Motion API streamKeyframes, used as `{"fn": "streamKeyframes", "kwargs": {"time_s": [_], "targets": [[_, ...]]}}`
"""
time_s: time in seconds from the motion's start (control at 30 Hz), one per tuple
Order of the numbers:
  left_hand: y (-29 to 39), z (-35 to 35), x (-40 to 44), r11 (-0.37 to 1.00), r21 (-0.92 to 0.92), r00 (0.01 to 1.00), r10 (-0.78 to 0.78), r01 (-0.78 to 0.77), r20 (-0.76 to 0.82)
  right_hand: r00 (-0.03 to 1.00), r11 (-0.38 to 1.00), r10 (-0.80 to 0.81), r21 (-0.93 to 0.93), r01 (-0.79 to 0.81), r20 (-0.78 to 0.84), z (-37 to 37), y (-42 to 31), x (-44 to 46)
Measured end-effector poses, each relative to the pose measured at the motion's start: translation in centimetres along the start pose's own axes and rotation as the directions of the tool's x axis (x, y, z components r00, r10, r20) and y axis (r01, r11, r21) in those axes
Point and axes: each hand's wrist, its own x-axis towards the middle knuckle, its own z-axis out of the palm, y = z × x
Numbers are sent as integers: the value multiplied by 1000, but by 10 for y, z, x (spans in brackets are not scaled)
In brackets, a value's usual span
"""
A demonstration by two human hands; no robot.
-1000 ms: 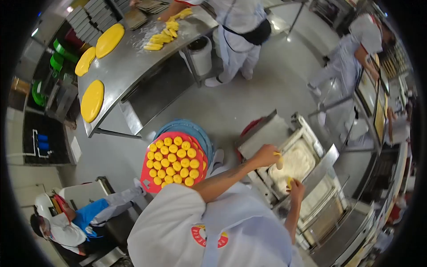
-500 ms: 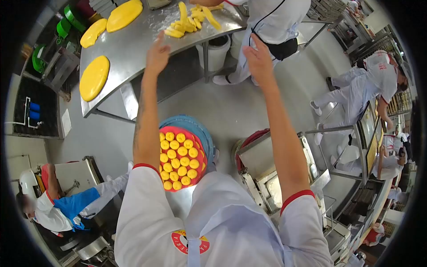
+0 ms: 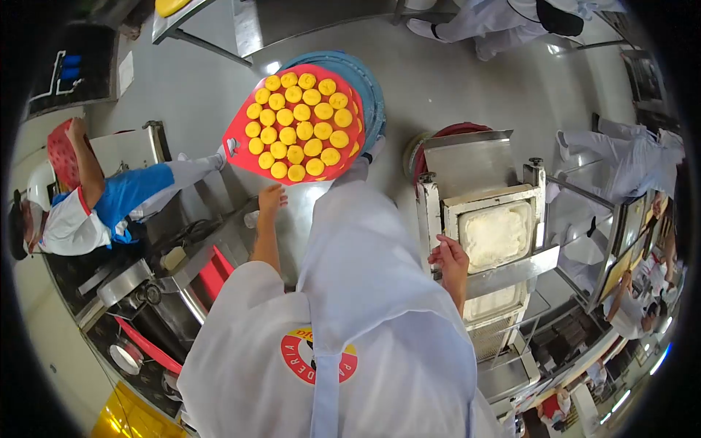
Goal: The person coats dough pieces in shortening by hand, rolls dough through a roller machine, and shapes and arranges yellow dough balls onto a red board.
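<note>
A red tray (image 3: 244, 162) full of round yellow dough pieces (image 3: 295, 154) rests on top of a blue round tub (image 3: 372, 95). Just below the tray's near edge is my left hand (image 3: 271, 200), its fingers loosely bent and nothing visible in them. I cannot tell whether its fingertips touch the tray. At the right, my right hand (image 3: 450, 258) hangs low with fingers slightly curled and apart, holding nothing. It is close to the left side of a metal dough machine (image 3: 482, 197), in which a pale floury slab (image 3: 495, 235) shows.
A metal table (image 3: 175, 25) with a bit of yellow dough stands at the upper left. A co-worker in a blue apron (image 3: 139, 193) is at the left, beside machinery. Other workers stand along the right. A red-rimmed bin (image 3: 461, 129) sits behind the machine.
Both hands have dropped from stretched-out positions near the table to beside my body. The view has tilted down and away from the table, so the tray and machine show more fully.
</note>
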Motion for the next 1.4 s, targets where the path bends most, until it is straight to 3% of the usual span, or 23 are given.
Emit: {"fn": "streamKeyframes", "kwargs": {"time_s": [0.03, 0.13, 0.17, 0.23, 0.27, 0.33, 0.37, 0.43, 0.47, 0.53, 0.6, 0.73, 0.83, 0.93, 0.97, 1.07, 1.13, 1.3, 1.4], "targets": [[-23, -10, 0, 999, -23, 999, -26, 25, -44, 1000, 1000, -13, 17, 13, 9, 13, -5, 1], [-43, -54, 27, 1000, -23, 999, 11, -12, -48, 1000, 939, -13, -343, 15, 9, 39, -4, 33], [-51, -65, 38, 999, -24, 999, 29, -30, -16, 994, 929, -107, -356, 100, -2, 52, 7, 45], [-47, -89, 65, 959, -204, 973, 167, -197, -157, 973, 888, -203, -398, 231, 112, 81, 22, 62], [-56, -122, 112, 950, 77, 927, 312, -303, -209, 956, 860, -251, -417, 293, 153, 92, 28, 70], [-31, -132, 151, 923, 262, 872, 361, -283, -330, 954, 798, -244, -523, 300, 174, 114, 29, 81], [-1, -129, 147, 971, 161, 868, 232, -178, -440, 955, 765, -231, -572, 295, 184, 123, 33, 93], [11, -162, 206, 957, 114, 873, 290, -267, -393, 934, 721, -318, -599, 348, 161, 135, 49, 128], [15, -163, 224, 975, 89, 888, 224, -206, -401, 921, 695, -357, -614, 373, 156, 143, 55, 151], [47, -167, 251, 995, 38, 901, 97, -89, -424, 953, 679, -277, -676, 285, 124, 168, 61, 207], [69, -164, 261, 992, 69, 935, 119, -102, -334, 821, 525, -544, -692, 495, 175, 207, 72, 272], [74, -173, 282, 992, -37, 950, 103, -119, -294, 855, 543, -509, -734, 408, 98, 272, 80, 361], [83, -159, 248, 936, 16, 862, 330, -351, -384, 869, 522, -494, -798, 301, 5, 295, 81, 379], [79, -149, 236, 913, -24, 831, 359, -407, -425, 875, 505, -484, -821, 265, -15, 296, 89, 401], [78, -143, 237, 913, 76, 748, 375, -402, -549, 880, 515, -475, -819, 254, -25, 297, 93, 405], [68, -152, 225, 890, 138, 709, 433, -435, -556, 856, 536, -515, -797, 279, -46, 300, 93, 405], [56, -170, 234, 863, -140, 794, 368, -485, -483, 842, 574, -536, -759, 306, -66, 301, 96, 397], [62, -148, 241, 896, -295, 907, 219, -333, -360, 825, 601, -552, -744, 292, -123, 310, 97, 385], [60, -134, 240, 903, -340, 944, 167, -262, -285, 789, 570, -613, -721, 395, -52, 311, 84, 384]]}}
